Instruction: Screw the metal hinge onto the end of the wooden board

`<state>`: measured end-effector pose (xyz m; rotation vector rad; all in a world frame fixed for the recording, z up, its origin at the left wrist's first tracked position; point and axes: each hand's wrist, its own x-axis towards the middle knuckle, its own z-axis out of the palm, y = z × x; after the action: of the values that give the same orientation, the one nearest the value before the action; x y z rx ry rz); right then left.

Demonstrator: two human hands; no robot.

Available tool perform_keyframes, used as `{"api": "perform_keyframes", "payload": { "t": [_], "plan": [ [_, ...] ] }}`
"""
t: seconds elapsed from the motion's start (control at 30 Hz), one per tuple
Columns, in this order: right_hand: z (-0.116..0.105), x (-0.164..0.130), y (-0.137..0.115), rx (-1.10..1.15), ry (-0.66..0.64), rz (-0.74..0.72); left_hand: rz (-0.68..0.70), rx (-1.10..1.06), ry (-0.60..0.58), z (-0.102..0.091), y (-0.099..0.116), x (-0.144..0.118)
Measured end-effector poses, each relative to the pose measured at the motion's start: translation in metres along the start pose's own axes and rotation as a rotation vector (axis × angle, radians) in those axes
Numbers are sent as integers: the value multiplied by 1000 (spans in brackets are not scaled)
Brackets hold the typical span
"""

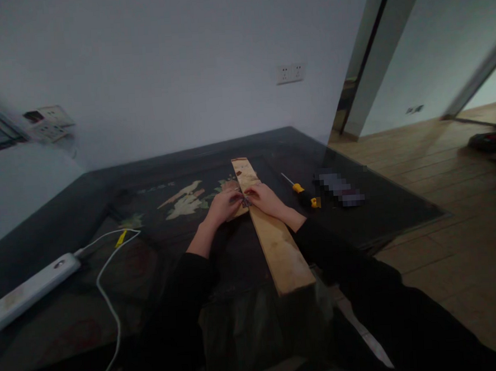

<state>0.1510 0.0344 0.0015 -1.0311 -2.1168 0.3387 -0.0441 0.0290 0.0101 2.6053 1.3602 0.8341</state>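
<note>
Above dark tabletop (351,229), left hand (224,205) and right hand (266,199) pinch metal (245,202) at wooden plank (279,248).

You seem to be in a home: your dark table (393,216) has a floral pattern (186,205), the pale wall (182,72) 2 adjoining sockets (290,74), the floor (436,247) wood-look planks.

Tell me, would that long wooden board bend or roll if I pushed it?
The board is probably stiff, since it looks straight. It likely won't roll, being broad and flat. Being long, it might swing if pushed at one end.
</note>
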Motion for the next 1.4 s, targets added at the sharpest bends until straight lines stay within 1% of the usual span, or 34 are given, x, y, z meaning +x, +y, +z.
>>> {"api": "perform_keyframes", "payload": {
  "t": [0.13,0.23,0.3,0.47,0.63,0.87,1.2,1.4],
  "plan": [
    [1,-1,0,-2,6,-4,20,130,-23,-1,3,0],
    [1,0,0,-3,6,-4,16,238,-7,-1,8,0],
    [1,0,0,-14,5,-7,17,266,15,-1,11,-1],
    [2,0,1,-37,13,-21,17,251,60,0,14,-3],
    [1,0,-1,-38,-7,-8,3,314,91,5,13,-3],
    [2,1,1,-15,-16,-10,4,400,83,10,14,1],
    [0,0,-1,-19,-13,2,-27,375,111,8,16,2],
    [1,0,1,-32,-15,-6,-42,366,96,9,15,1]
  ]
}}
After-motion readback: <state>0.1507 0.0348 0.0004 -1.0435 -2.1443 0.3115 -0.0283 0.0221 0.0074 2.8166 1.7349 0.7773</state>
